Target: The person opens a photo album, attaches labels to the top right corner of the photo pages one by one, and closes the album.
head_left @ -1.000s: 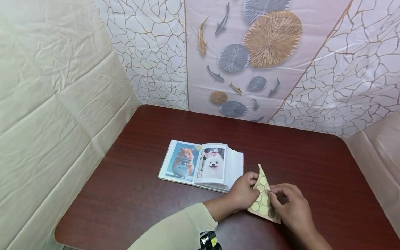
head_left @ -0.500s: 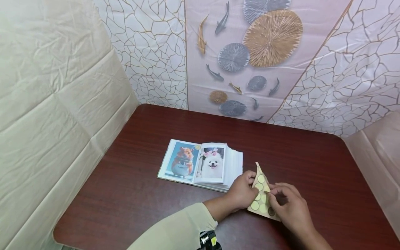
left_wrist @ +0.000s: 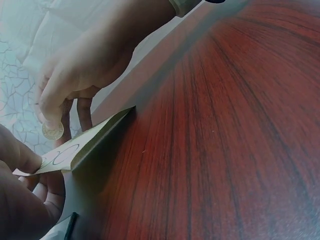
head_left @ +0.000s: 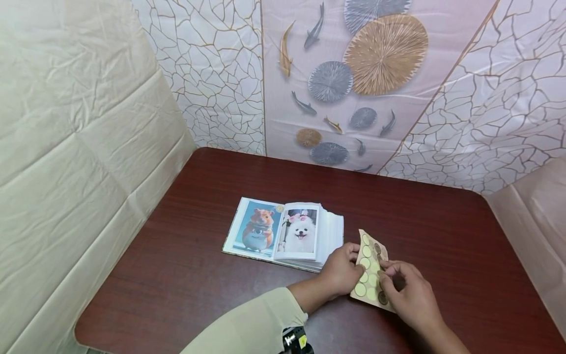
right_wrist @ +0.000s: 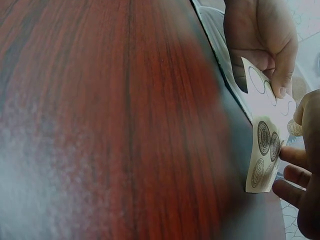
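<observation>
My left hand [head_left: 342, 270] grips the left edge of a sticker sheet [head_left: 371, 294], thumb on top and fingers beneath. Rows of round stickers and ring outlines cover this pale gold sheet, some shiny yellow, others dark with a printed seal. On the sheet's right side, my right hand [head_left: 413, 295] pinches a small round gold sticker [left_wrist: 52, 131] between thumb and forefinger. In the right wrist view that gold sticker [right_wrist: 295, 127] stands at the fingertips, beside the sheet's edge, and the other fingers touch the sheet [right_wrist: 261, 155].
An open photo album [head_left: 330, 238] lies just left of my left hand, showing a hamster picture [head_left: 258, 228] and a white dog picture [head_left: 301, 233]. A round gold sticker [head_left: 279, 208] sits at the hamster picture's upper right corner. Patterned cloth [head_left: 221, 78] hangs behind the brown table [head_left: 199, 295].
The sheet's far end has opened out to the right, showing a dark round at its top right that was hidden before. Both hands stay nearly in place; the album has not moved.
</observation>
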`<act>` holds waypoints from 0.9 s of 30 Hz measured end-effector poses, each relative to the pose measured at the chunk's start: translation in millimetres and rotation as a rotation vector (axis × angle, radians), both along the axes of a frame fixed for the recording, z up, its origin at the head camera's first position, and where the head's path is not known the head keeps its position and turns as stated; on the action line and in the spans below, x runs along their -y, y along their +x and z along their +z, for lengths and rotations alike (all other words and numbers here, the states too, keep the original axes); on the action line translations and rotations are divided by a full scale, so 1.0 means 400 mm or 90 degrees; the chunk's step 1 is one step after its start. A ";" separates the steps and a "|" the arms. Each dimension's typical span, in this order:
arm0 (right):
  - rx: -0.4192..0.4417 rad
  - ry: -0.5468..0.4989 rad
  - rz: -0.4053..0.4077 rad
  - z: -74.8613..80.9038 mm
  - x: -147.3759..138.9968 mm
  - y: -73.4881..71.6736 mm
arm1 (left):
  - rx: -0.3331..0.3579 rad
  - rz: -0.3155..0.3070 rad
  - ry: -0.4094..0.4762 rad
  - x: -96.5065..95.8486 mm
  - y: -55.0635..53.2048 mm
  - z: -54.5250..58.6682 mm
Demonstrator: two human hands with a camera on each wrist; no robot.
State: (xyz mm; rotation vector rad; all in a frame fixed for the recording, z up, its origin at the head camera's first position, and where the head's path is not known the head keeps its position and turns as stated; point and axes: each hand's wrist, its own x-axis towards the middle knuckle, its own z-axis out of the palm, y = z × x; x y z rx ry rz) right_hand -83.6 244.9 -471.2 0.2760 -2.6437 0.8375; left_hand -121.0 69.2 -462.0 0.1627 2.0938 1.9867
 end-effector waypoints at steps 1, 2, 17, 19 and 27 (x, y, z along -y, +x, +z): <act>0.012 0.005 -0.004 0.000 -0.001 0.000 | 0.000 0.004 -0.006 -0.001 -0.001 -0.001; 0.025 0.009 -0.006 0.000 -0.001 0.000 | 0.000 0.005 -0.010 -0.001 0.000 -0.001; 0.101 0.067 -0.014 -0.012 -0.012 -0.006 | -0.007 0.005 -0.049 0.003 0.004 0.005; 0.094 0.074 -0.011 -0.013 -0.014 -0.007 | -0.013 0.007 -0.058 0.004 0.004 0.004; 0.087 0.097 -0.030 -0.011 -0.035 -0.015 | -0.027 0.042 -0.166 0.008 0.009 0.009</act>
